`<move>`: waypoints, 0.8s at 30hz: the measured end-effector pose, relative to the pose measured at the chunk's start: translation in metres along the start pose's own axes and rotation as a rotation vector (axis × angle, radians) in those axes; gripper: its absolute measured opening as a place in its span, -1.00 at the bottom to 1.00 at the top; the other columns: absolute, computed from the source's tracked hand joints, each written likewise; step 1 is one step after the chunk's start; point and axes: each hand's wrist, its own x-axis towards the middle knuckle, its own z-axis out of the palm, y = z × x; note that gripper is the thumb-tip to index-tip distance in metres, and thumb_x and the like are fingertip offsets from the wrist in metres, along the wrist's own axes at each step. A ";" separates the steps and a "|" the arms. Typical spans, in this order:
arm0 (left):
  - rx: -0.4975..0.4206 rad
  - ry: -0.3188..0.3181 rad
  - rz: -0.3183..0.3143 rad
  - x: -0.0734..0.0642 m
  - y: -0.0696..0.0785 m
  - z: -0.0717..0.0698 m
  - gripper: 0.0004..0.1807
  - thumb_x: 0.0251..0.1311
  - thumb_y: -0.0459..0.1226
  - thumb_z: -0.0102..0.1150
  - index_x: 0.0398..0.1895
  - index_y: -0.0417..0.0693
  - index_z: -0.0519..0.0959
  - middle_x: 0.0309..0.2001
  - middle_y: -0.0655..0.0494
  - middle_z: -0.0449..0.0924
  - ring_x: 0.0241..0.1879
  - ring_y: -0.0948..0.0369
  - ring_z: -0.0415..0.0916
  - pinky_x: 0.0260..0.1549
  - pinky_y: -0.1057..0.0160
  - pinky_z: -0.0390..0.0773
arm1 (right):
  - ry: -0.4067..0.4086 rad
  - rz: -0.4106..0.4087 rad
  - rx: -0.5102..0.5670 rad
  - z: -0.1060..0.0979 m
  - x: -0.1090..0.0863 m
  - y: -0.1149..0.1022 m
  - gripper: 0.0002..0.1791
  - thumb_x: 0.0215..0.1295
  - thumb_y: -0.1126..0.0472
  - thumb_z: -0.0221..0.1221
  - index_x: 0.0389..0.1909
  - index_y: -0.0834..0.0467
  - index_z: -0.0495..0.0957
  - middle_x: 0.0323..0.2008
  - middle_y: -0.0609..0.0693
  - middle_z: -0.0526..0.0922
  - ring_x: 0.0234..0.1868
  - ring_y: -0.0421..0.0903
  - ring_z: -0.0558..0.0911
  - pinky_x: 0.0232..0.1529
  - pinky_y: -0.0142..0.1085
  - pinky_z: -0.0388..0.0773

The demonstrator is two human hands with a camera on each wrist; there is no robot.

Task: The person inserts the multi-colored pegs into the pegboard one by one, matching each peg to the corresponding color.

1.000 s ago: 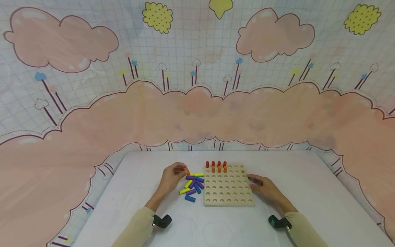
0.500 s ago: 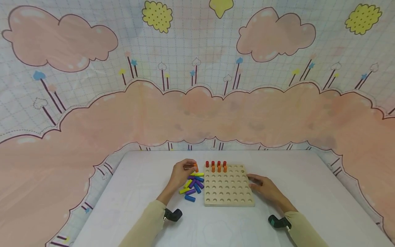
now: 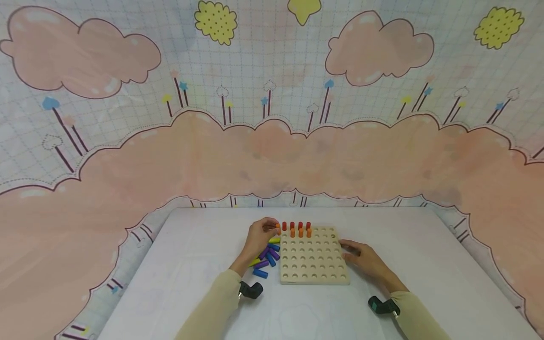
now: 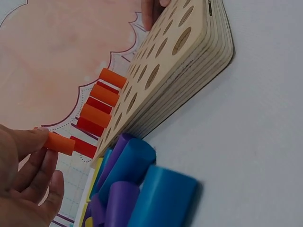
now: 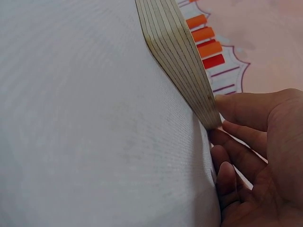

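Observation:
In the head view my left hand [image 3: 260,237] pinches an orange peg [image 3: 278,229] between thumb and fingers, at the far left corner of the wooden pegboard [image 3: 315,267]. The left wrist view shows this orange peg [image 4: 60,143] tilted, its free end apart from the board and overlapping a red peg [image 4: 84,147]. Several red pegs [image 3: 292,226] stand in the back row, with three orange pegs [image 3: 301,233] in the row before them. My right hand [image 3: 367,260] touches the board's right edge; in the right wrist view its thumb and fingers rest against the layered side [image 5: 180,61].
A loose pile of blue [image 3: 260,273], purple [image 3: 261,265] and yellow pegs [image 3: 275,240] lies along the board's left side, partly behind the left hand. The white table [image 3: 204,226] reaches back to a printed cloth backdrop [image 3: 297,160].
My left hand has moved right with the orange peg, from above the pile to the board's far left corner, and the peg has turned more upright. The right hand stays at the board's edge.

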 end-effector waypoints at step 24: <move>0.080 -0.031 -0.009 0.013 -0.007 0.024 -0.79 0.28 -0.36 0.21 -0.04 -0.09 0.66 -0.12 0.00 0.71 -0.16 0.17 0.65 -0.06 0.19 0.66 | 0.000 0.004 0.010 0.001 0.002 0.002 -0.47 0.33 0.12 0.22 0.31 0.08 0.45 0.29 0.19 0.50 0.33 0.23 0.44 0.30 0.15 0.37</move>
